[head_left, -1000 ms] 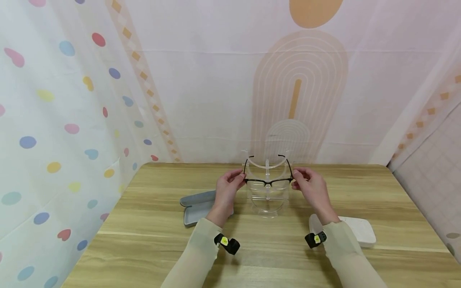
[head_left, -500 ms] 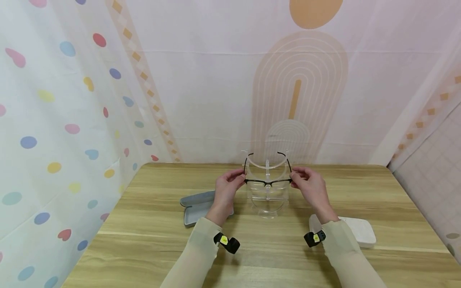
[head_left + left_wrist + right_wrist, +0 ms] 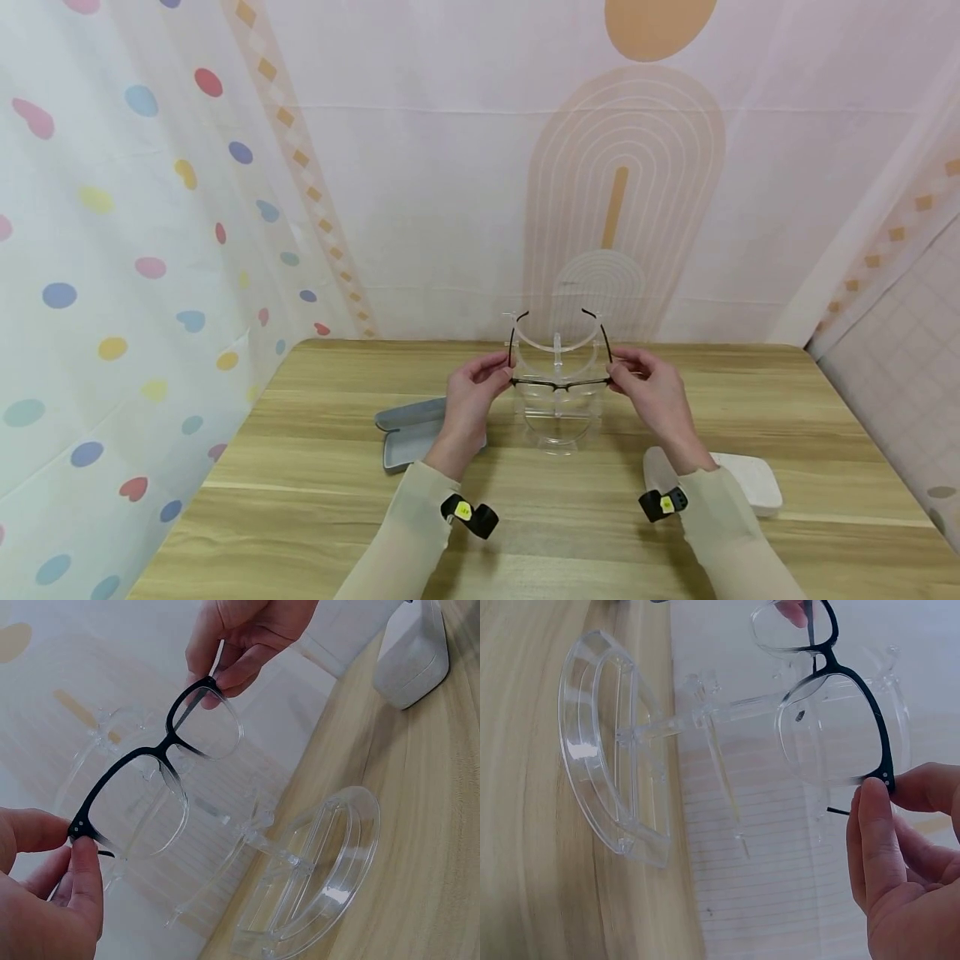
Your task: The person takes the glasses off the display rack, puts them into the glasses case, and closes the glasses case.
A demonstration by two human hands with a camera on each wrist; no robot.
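Observation:
A pair of eyeglasses with a black upper rim and clear lower rims is held level between both hands, temples unfolded and pointing away from me. My left hand pinches its left hinge corner between thumb and fingers, and my right hand does the same at the right corner. Directly behind the glasses, overlapped by them in the head view, stands a clear tiered eyewear display stand. Its curved transparent base rests on the table in the left wrist view.
Left of the stand an open grey glasses case lies partly behind my left wrist. A white case sits beneath my right forearm. The wooden table ends at a patterned curtain behind.
The front of the glasses has dipped slightly while the temple tips have risen against the stand. Both hands keep their pinch, and the right wrist has shifted a little outward.

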